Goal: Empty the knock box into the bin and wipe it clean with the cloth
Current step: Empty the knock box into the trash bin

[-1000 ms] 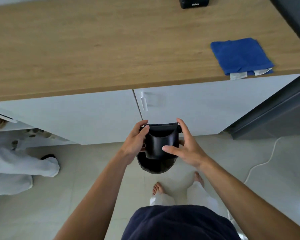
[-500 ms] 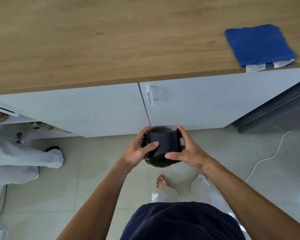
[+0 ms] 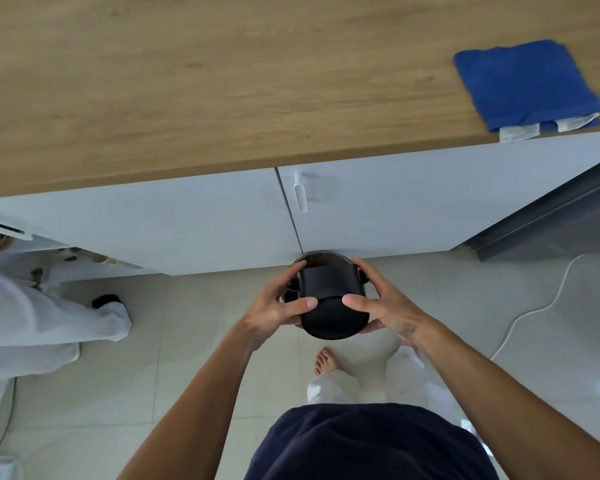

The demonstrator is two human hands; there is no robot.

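Gripping the knock box (image 3: 331,299) between both hands, mouth tilted toward cabinets (image 3: 395,209).

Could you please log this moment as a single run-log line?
stage: knock box handling | left hand: gripping knock box | right hand: gripping knock box | blue cloth: untouched on wooden counter | bin: not visible

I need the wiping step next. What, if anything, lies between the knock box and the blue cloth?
Nothing visible. Both hands hold the knock box low before the cabinet; the worktop towards the blue cloth is bare.
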